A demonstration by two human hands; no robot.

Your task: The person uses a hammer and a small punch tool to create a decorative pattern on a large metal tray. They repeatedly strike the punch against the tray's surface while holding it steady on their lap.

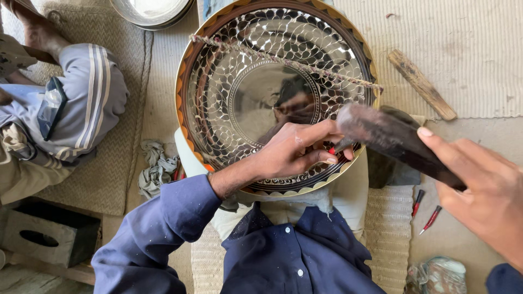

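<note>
Fingers (318,158) of left hand (289,152) pinching a small punch (333,149) on the engraved tray (245,92), right hand (485,190) gripping a dark hammer (392,139)

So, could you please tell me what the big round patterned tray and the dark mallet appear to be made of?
The big round patterned tray looks like polished metal: its mirror-bright surface reflects the person. The dark mallet in the right hand seems to be worn wood, matte and blurred, so uncertain.
</note>
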